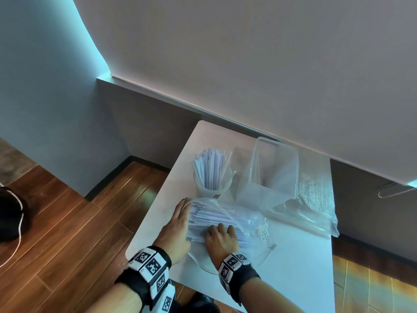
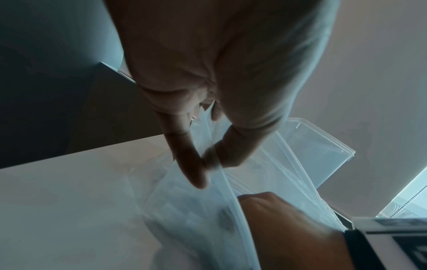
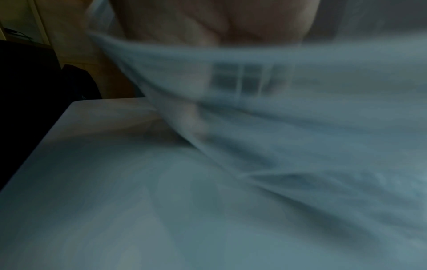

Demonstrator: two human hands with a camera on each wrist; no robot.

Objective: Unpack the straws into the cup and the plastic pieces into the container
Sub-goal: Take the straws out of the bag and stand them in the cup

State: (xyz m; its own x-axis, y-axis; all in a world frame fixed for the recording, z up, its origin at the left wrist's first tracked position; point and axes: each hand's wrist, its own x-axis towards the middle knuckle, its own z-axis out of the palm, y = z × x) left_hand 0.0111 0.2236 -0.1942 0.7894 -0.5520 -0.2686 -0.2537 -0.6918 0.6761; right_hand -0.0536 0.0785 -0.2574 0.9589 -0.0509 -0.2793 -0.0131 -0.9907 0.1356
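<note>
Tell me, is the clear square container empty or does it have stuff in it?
Empty: the container stands upright beside the cup, nothing visible through its clear walls.
</note>
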